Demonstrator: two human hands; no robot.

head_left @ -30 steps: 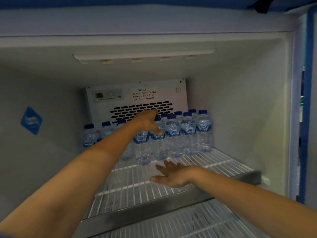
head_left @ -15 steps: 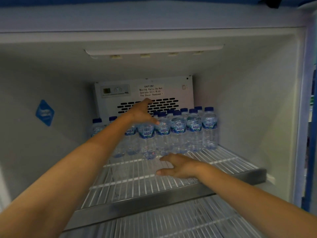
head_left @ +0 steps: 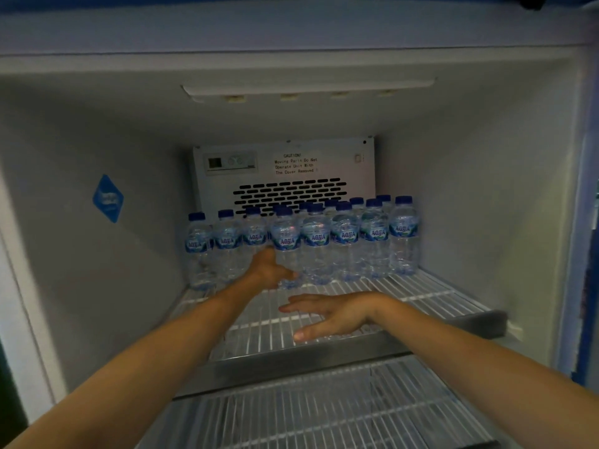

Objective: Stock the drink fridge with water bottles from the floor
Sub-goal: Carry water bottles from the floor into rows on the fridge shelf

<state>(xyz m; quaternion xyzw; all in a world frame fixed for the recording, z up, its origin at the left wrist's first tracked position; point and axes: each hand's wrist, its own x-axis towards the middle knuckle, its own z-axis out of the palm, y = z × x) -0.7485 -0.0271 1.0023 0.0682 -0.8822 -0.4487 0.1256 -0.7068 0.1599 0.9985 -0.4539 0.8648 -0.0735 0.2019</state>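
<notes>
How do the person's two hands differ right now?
The left hand reaches deep, thumb round the base of a water bottle; the right hand lies nearer the front of the wire shelf. The left hand grips; the right hand is flat, holding nothing. Both are bare, inside the fridge.

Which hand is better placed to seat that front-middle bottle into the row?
Left. The left hand is at the front bottle's lower body, with its thumb curled across the base. The right hand lies open and flat over the wire shelf, short of the row.
</notes>
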